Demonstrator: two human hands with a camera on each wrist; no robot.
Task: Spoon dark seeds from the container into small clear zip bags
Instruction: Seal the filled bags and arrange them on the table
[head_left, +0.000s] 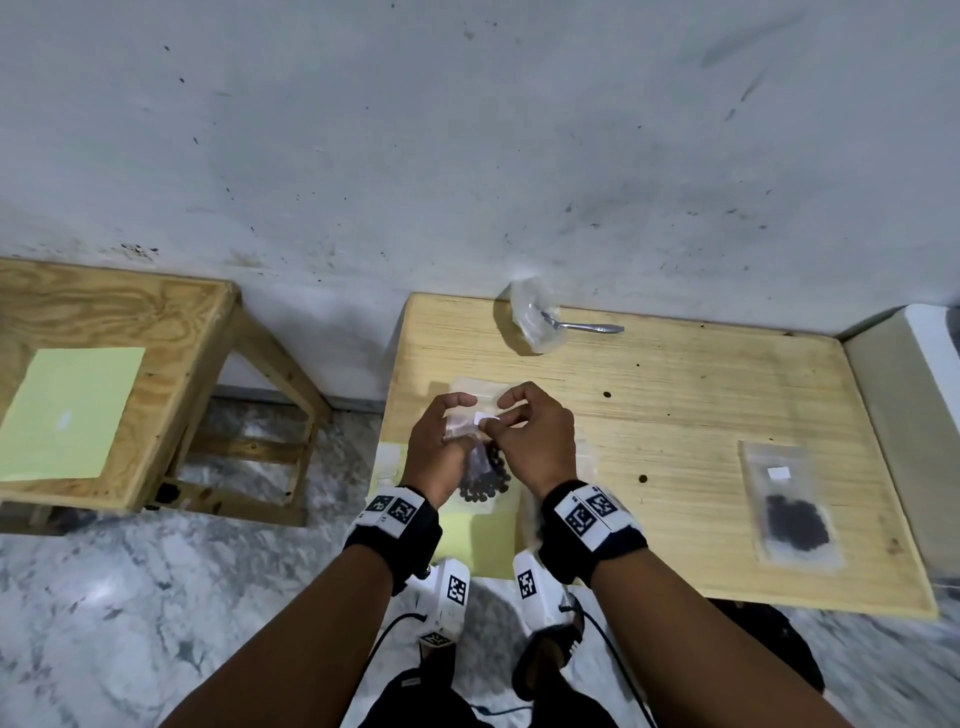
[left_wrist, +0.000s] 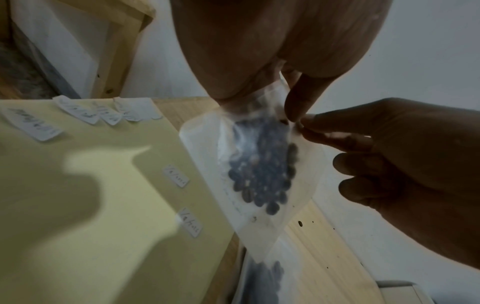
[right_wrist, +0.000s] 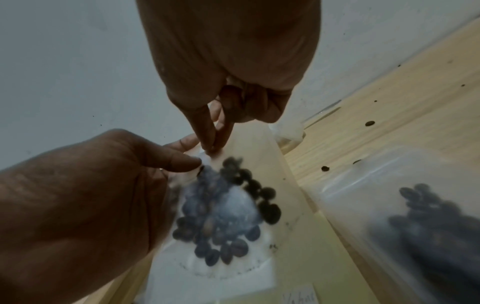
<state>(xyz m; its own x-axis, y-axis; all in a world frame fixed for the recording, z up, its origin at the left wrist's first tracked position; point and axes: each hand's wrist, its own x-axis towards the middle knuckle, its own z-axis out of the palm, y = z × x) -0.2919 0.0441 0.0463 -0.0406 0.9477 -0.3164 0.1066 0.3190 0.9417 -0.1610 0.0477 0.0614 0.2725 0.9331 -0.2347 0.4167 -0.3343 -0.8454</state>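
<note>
Both hands hold a small clear zip bag (head_left: 480, 470) with dark seeds (left_wrist: 262, 170) in its lower part, just above the wooden table (head_left: 675, 415). My left hand (head_left: 460, 415) grips the bag's upper left. My right hand (head_left: 498, 413) pinches the bag's top at a small white label (head_left: 487, 417). In the right wrist view the seeds (right_wrist: 221, 216) hang below the pinching fingertips (right_wrist: 210, 144). A metal spoon (head_left: 587, 327) lies with its bowl inside a clear plastic container (head_left: 535, 322) at the table's far edge.
A second seed-filled bag (head_left: 792, 514) lies flat at the table's right. A pale yellow sheet (left_wrist: 103, 185) with several small written labels lies under my hands. Another filled bag (right_wrist: 428, 222) lies close by. A wooden stool (head_left: 130, 389) stands to the left.
</note>
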